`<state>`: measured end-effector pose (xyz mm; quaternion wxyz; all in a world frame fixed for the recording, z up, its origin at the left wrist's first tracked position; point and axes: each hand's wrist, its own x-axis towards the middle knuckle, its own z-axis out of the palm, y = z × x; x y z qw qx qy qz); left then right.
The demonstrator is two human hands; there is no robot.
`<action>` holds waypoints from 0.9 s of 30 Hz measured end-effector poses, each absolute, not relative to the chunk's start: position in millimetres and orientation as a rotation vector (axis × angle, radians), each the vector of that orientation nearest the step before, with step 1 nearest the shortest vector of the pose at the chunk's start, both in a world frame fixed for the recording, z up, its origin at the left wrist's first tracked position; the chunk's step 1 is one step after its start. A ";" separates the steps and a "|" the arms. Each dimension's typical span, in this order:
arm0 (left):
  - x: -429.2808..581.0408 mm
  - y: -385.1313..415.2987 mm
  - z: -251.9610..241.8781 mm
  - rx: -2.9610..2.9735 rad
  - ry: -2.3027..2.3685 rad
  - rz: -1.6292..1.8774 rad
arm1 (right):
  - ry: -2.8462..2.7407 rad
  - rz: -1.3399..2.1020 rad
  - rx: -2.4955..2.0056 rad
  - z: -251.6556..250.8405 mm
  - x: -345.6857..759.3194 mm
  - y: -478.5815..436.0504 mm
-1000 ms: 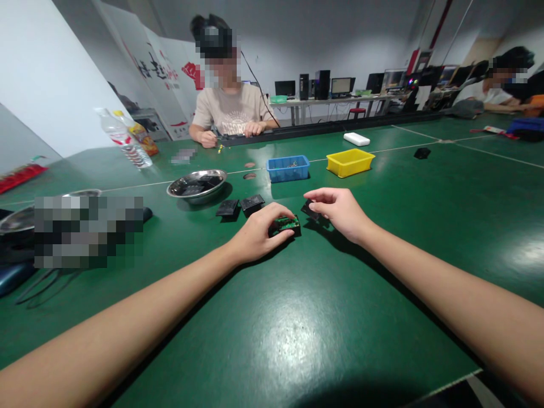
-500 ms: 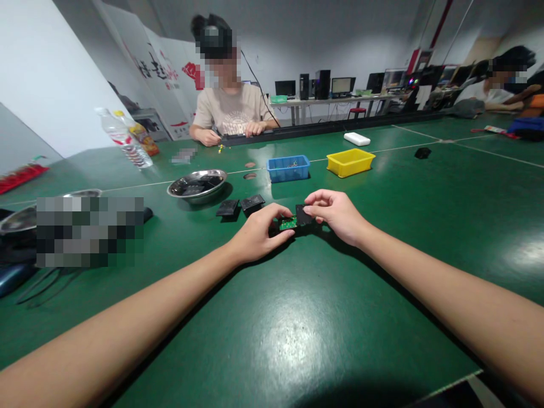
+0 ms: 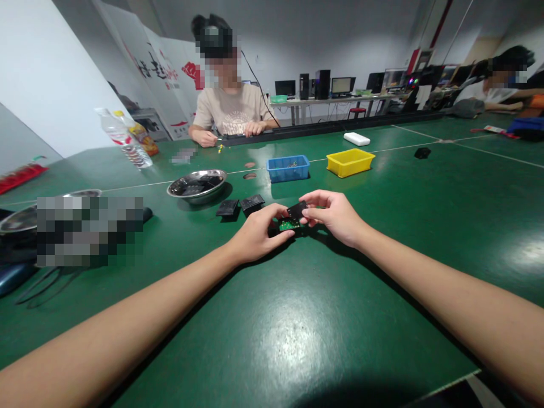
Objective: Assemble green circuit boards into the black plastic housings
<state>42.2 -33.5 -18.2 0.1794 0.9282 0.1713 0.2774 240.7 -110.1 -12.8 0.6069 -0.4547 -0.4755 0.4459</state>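
Observation:
Between thumb and fingers, my left hand (image 3: 261,229) grips a small black plastic case on the green table; a green circuit board (image 3: 289,225) shows inside it. My right hand (image 3: 334,215) pinches a flat black cover (image 3: 297,210), tilted just above the board. Whether the cover's lower edge touches the case I cannot tell. Left of my left hand lie two black plastic pieces, one (image 3: 227,209) apart from my fingers and the other (image 3: 252,203) just behind them.
A steel bowl (image 3: 174,194) of black parts stands left of centre. Beyond my hands are a blue bin (image 3: 288,171) holding small parts, a yellow bin (image 3: 350,165) and a white box (image 3: 357,139). Bottles (image 3: 127,141) stand far left. Across the table sits a person (image 3: 233,107).
My right hand has moved the black cover left and slightly up, from beside the circuit board to over its far edge. My left hand stays in place around the case.

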 end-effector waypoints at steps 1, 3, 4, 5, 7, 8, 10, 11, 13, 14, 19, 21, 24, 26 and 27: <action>42.2 -33.9 -17.4 2.628 0.480 0.782 | -1.101 1.030 -1.050 -12.6 240.5 -110.4; 42.2 -35.1 -15.7 2.639 0.464 0.785 | -1.102 1.028 -1.050 -12.4 240.4 -110.8; 42.2 -35.8 -15.0 2.642 0.459 0.789 | -1.103 1.029 -1.052 -12.4 240.4 -110.9; 42.2 -36.3 -14.5 2.644 0.457 0.795 | -1.105 1.030 -1.055 -12.3 240.5 -111.0; 42.1 -36.9 -13.9 2.640 0.463 0.819 | -1.113 1.030 -1.059 -12.0 240.5 -111.2; 42.1 -36.9 -13.9 2.635 0.471 0.840 | -1.118 1.030 -1.062 -11.8 240.4 -111.4; 41.9 -36.4 -14.5 2.626 0.483 0.897 | -1.128 1.035 -1.069 -11.2 240.2 -111.8; 41.8 -36.0 -14.9 2.625 0.485 0.924 | -1.133 1.039 -1.072 -10.8 240.0 -112.0; 41.7 -35.2 -15.7 2.629 0.486 0.957 | -1.137 1.048 -1.077 -10.0 239.6 -112.4; 41.8 -34.9 -15.9 2.633 0.485 0.962 | -1.138 1.051 -1.077 -9.6 239.5 -112.6; 42.3 -34.6 -15.6 2.625 0.502 0.977 | -1.155 1.051 -1.064 -7.7 239.7 -114.5; 42.5 -34.7 -15.5 2.613 0.523 0.977 | -1.183 1.054 -1.044 -7.7 240.5 -115.1; 42.5 -34.9 -15.9 2.591 0.554 0.975 | -1.232 1.085 -1.012 -8.7 241.4 -115.3; 42.3 -35.1 -16.2 2.576 0.560 0.974 | -1.243 1.108 -1.005 -9.5 241.2 -115.0; 42.3 -35.2 -16.2 2.571 0.559 0.972 | -1.240 1.116 -1.004 -9.8 241.0 -114.9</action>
